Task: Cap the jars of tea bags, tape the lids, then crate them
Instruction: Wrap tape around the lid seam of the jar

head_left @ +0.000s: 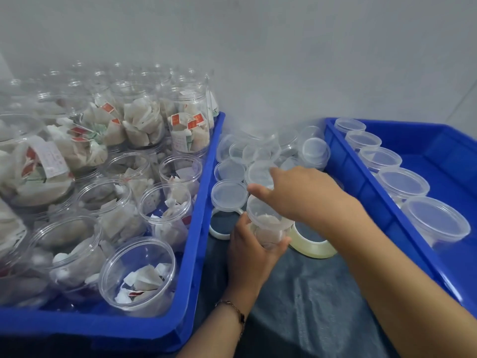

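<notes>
Left hand (pixel 254 250) wrapped round a jar (pixel 268 224) of tea bags, held above the dark surface (pixel 309 301) between two blue crates. Right hand (pixel 296 192) over the jar's mouth, fingers stretched toward loose lids (pixel 229 193) (grip on one: cannot tell). Tape roll (pixel 313 245) just behind. Capped jars (pixel 402 184) lined up in the right crate (pixel 366 187); open jars crowding the left crate (pixel 198 202)

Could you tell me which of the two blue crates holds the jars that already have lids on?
The right crate: its row of jars is capped, while the left crate's jars stand open.
</notes>
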Tool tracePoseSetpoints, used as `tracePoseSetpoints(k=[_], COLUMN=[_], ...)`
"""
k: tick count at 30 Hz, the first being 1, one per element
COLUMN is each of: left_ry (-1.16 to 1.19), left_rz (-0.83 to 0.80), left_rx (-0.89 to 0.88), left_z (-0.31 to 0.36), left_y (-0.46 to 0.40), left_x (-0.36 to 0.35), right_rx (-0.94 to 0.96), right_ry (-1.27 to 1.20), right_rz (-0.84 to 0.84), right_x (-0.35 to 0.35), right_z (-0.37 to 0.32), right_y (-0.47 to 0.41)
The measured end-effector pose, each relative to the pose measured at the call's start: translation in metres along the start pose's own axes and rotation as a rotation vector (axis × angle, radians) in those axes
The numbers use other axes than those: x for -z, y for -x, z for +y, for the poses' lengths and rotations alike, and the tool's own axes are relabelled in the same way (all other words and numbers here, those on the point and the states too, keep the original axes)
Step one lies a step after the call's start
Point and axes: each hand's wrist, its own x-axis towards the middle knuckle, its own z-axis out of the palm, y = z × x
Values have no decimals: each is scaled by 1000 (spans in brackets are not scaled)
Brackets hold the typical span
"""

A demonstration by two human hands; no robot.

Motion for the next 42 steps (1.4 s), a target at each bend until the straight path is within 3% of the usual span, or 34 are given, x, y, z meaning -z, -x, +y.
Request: tracePoseSetpoints(k=[3, 5, 9, 14, 17, 23, 28, 37, 39, 42], left_ry=[8, -9, -30, 14, 22, 61, -60, -214, -188, 45], left_rz=[-2, -15, -34, -96, -83, -89, -130, -132, -123, -92], left_rx=[-13, 8, -9, -48, -23, -66, -98, -122, -86, 54], left_z=[-3, -2, -3, -6, -7, -6, -6, -9, -9, -7], left_y=[-2, -3, -5, -10, -4, -5, -12, -13, -12, -5], left_x=[-3, -3, -4, -1, -1, -1, -5, -11, -9, -5], right_rx=[294, 368, 269, -4, 64, 303, 298, 179, 160, 5], right_ry=[-97, -137, -97, -124, -166, -110, -109, -146, -378, -1198], right_rz=[-175, -171, 101, 149, 22, -63, 201, 411, 468, 482], right_x=[-12, -32, -61, -69, -61, -52, -64, -80, -84, -93], right_z=[7, 7, -1, -18, -6, 15, 8, 1, 4, 24], right_y=[-11, -11, -12, -12, -13, -5, -4, -2, -2, -1])
